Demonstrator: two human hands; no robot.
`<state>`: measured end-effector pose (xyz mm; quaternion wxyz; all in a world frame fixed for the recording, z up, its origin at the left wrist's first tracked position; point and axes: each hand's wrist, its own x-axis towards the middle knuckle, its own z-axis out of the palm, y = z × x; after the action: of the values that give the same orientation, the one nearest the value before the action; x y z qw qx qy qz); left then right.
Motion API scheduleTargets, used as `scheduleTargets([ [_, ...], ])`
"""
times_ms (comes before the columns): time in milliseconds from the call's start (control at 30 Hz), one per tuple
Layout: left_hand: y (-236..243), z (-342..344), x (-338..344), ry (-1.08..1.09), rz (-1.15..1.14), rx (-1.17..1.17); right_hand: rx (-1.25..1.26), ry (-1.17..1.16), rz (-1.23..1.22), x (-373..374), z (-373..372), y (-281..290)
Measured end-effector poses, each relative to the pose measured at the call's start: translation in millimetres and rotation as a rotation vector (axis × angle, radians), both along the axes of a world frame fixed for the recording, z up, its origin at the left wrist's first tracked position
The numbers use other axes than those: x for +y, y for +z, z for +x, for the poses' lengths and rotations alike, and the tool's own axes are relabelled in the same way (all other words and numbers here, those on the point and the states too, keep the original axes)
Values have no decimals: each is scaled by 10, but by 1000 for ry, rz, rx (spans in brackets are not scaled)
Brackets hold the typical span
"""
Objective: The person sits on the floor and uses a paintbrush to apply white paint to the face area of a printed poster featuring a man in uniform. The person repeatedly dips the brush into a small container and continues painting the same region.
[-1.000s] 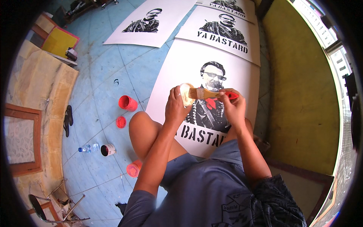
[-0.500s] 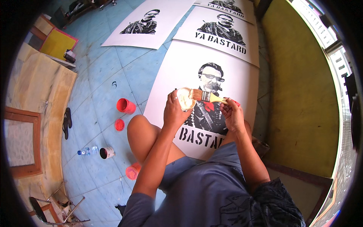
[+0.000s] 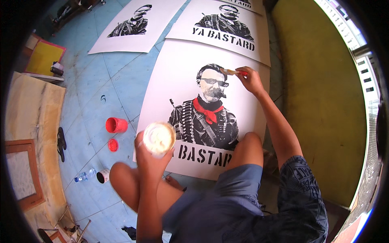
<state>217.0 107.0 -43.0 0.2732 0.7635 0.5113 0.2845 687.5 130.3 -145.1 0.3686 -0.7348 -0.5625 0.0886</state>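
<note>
Blue floor spreads between the red tub and the poster's left edge. Over that edge, the left hand grips a cup of cream paint. The brush lies nearly level, bristles leftward at the portrait's hair, contact unclear; the right hand pinches its red handle, well short of the yellow wall.

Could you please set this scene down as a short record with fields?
Left hand: holds a cup with pale contents
Right hand: holds a paintbrush, bristles by the portrait's hair; contact unclear
Nearest poster: white, black portrait, red neckerchief
Beyond: more posters
Floor, left: red tub, clear bottle lying down, can
</note>
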Motion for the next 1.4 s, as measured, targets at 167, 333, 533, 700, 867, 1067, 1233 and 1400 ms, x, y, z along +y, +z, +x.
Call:
scheduleTargets([
  [167,128,-286,-317,194,-134,125,-21,115,-179,497,323,-461],
  [333,268,-310,-482,327,-202,104,-74,174,-255,797,492,-737],
  [533,388,-258,-636,276,-229,192,-56,152,-332,1039,578,-914],
  [700,842,151,-503,231,-285,518,-148,204,-321,1158,585,-1003],
  [867,888,-4,-551,159,-223,744,-168,228,-370,1066,605,-1114],
  [1067,421,-138,-683,397,-95,339,-121,363,-377,833,393,-1093],
  [1233,864,-177,-625,98,-191,710,-143,317,-270,840,574,-991],
  [1400,940,168,-622,183,-141,887,-131,276,-323,985,579,-1215],
])
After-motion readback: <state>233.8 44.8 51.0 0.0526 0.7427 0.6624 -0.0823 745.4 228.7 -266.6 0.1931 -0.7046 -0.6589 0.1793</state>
